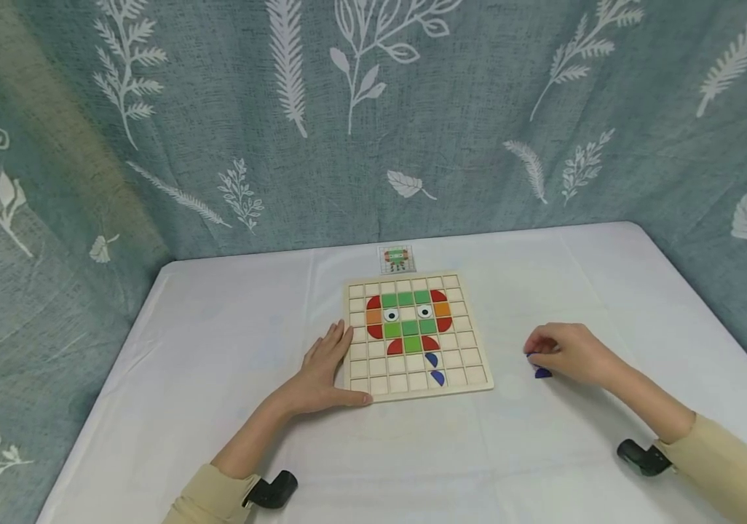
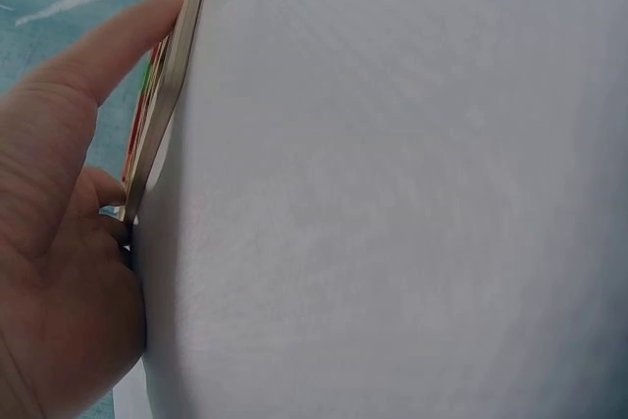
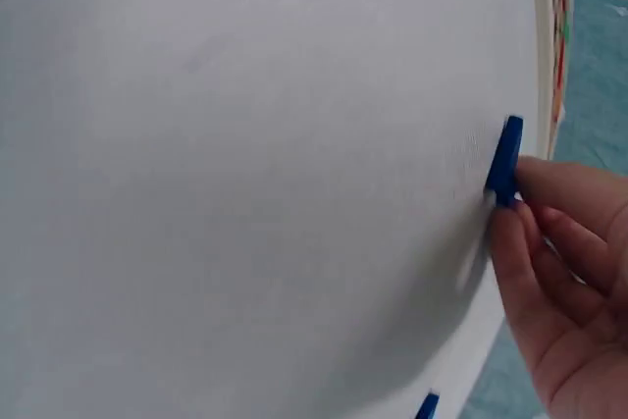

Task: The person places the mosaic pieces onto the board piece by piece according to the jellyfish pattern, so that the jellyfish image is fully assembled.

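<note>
In the head view my left hand (image 1: 321, 375) lies at the left side of a wooden grid board (image 1: 355, 370), fingers spread along its edge and thumb at its front left corner. The left wrist view shows the thumb (image 2: 118, 41) stretched along the board's rim. Right of the board, my right hand (image 1: 573, 353) pinches a blue half-round piece (image 3: 505, 159) between thumb and finger. Another blue piece (image 1: 542, 373) lies on the table just below that hand. Two blue half-round pieces (image 1: 437, 378) sit in the board's lower cells, under a pattern of red, green and orange tiles (image 1: 410, 327).
A small picture card (image 1: 397, 260) with a similar coloured figure lies behind the board. White cloth covers the table (image 1: 236, 320). A teal curtain with white leaf prints (image 1: 452, 116) hangs behind and beside it.
</note>
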Demonstrator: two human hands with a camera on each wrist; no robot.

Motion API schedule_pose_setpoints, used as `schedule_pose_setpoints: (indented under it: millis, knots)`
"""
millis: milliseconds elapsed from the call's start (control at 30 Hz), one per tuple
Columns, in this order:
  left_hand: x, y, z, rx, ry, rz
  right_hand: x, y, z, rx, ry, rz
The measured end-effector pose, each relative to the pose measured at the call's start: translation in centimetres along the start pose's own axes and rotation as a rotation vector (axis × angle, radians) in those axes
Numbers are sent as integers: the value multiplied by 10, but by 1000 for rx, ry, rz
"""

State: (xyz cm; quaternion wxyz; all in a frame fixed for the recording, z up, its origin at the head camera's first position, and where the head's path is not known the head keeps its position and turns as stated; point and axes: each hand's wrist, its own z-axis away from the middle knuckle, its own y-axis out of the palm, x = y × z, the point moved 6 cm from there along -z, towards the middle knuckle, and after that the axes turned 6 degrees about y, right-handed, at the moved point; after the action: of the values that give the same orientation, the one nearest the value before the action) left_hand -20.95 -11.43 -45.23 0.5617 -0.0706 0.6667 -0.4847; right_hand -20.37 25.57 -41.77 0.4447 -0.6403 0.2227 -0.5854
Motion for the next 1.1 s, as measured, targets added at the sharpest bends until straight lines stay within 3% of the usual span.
schedule_pose_setpoints:
  millis: [233,367,633,1100]
  knots:
    - [1,1,0,5,-5,-12,9,8,-10,-60,-24,-16]
    - [2,2,-1,5,-4,-10,10,5,-8,-32,-36,-35]
    - [1,0,1,0,-5,0,8,10,-7,114,-153,-82]
    - [1,0,1,3,-6,-3,17,16,-13,101,-183,-104]
